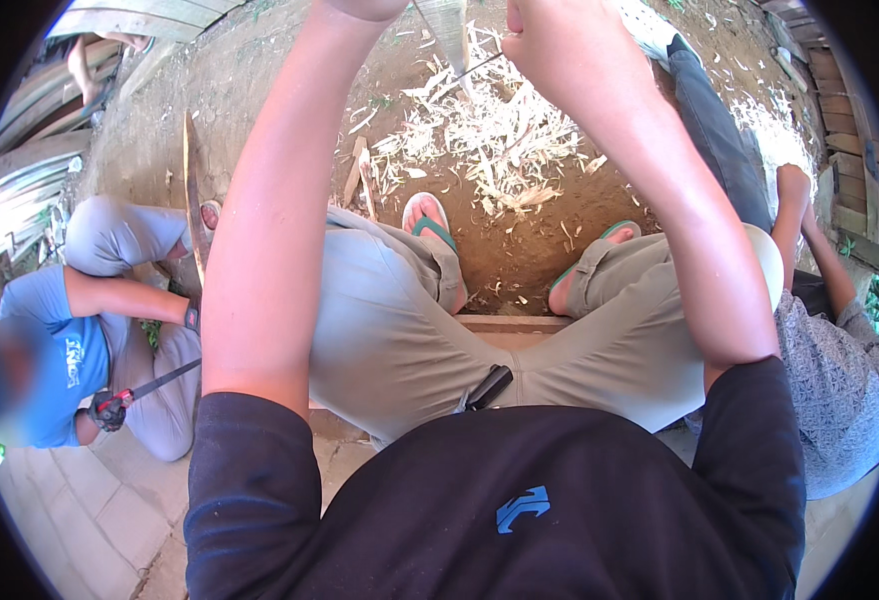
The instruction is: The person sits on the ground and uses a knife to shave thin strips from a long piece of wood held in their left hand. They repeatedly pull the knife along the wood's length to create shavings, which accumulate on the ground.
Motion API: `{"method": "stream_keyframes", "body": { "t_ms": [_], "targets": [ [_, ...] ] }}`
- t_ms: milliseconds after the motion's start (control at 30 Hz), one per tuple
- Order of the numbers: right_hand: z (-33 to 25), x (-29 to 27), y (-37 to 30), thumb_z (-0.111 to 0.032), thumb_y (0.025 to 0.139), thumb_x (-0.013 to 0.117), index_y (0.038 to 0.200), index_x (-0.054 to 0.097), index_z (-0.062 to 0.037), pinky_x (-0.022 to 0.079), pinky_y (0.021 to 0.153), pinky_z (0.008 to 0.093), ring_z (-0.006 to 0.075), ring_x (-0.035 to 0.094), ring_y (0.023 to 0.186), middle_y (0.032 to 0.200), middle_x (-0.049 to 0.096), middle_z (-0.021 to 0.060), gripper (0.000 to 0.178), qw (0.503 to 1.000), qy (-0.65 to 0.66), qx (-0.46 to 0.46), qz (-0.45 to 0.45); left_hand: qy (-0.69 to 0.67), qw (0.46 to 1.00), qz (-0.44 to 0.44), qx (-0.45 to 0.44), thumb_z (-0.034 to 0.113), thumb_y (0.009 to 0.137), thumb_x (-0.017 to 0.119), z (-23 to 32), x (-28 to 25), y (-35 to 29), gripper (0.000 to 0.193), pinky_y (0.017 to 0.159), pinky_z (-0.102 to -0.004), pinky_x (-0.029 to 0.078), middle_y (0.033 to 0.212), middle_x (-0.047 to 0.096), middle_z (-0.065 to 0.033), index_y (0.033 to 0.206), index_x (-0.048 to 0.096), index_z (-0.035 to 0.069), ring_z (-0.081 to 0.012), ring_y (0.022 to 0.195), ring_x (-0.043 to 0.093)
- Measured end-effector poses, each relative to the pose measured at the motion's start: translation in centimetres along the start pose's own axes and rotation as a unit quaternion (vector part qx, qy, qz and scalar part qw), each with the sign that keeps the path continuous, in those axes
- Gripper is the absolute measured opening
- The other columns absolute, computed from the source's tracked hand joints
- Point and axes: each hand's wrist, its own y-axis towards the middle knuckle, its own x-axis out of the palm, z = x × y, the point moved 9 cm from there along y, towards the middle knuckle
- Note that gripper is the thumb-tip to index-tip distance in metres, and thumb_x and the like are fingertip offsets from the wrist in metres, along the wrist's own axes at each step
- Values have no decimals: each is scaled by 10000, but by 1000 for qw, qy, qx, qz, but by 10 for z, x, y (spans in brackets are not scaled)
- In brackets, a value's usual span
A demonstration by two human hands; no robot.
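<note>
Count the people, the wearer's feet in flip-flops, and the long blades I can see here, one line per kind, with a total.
People, wearer in black shirt, person in blue shirt, person in patterned grey shirt: 3
Feet in green-strapped flip-flops: 2
Long blades, the red-handled one held by the blue-shirted person, and the one near the wearer's right hand: 2
Total: 7

The wood shavings look pale, dry and splintery, scattered over rough, matt brown earth. The stick above them is pale, bare wood, and the thin blade beside it looks like dull metal. The trousers are matt beige cloth, the flip-flops smooth rubbery green and pink. The paving is matt grey stone.
</note>
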Motion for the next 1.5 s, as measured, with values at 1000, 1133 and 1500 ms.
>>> {"method": "stream_keyframes", "body": {
  "t_ms": [1000,1133,1500],
  "targets": [
    [4,-12,3,-63,778,686,779,700,69,569,800,530,487,697,853,813,678,327,132,1000,10,-15,17,-72,987,117,81,503,992,586,21,22,-4,484,533,-292,506,718,603,-67,948,619,23,-145,608,608],
    [14,1,1,-62,781,687,820,699,67,574,812,528,495,697,874,853,685,332,135,998,-11,49,-34,94,974,75,192,514,984,607,26,22,-1,498,544,-294,517,721,615,-69,967,626,17,-146,617,625],
    [41,67,10,-91,820,727,942,710,4,573,800,495,421,702,867,853,711,229,155,997,-45,-10,-61,144,961,99,213,509,990,616,33,7,3,513,563,-293,528,725,630,-71,1007,625,-4,-149,626,637]
  ]
}}
